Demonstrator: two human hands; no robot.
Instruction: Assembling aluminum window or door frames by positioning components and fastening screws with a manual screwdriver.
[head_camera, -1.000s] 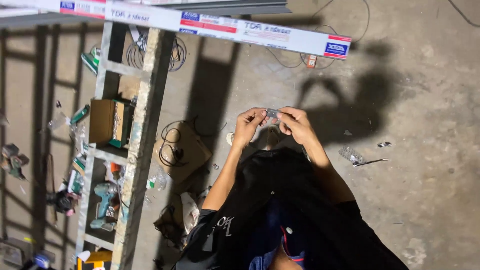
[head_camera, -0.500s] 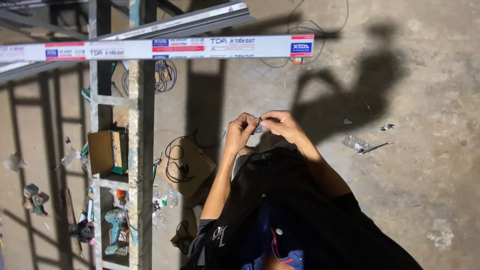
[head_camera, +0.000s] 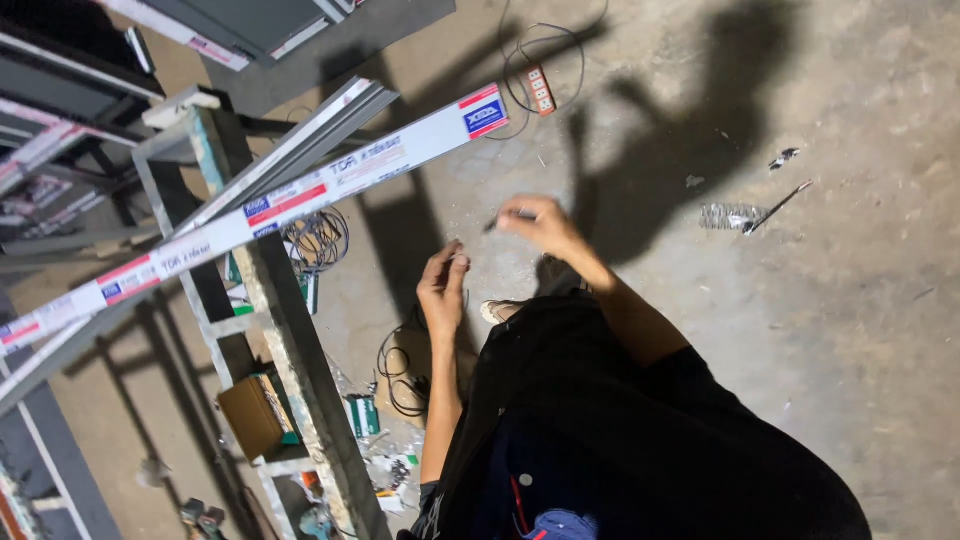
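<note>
A thin dark screw-like piece sticks out sideways, pinched in the right hand.

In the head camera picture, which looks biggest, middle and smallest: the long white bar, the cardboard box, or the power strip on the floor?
1. Long white bar: by far the biggest, running across the frame.
2. Cardboard box: middle.
3. Power strip: smallest.
The power strip lies farther from the camera than the bar, so its real size is unsure.

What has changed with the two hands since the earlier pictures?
The hands were together on one small item. Now they are apart: the right hand has moved up and away, holding a small thin dark piece, while the left hand sits lower; what it holds is unclear. The long white profile still lies on the metal rack.
</note>
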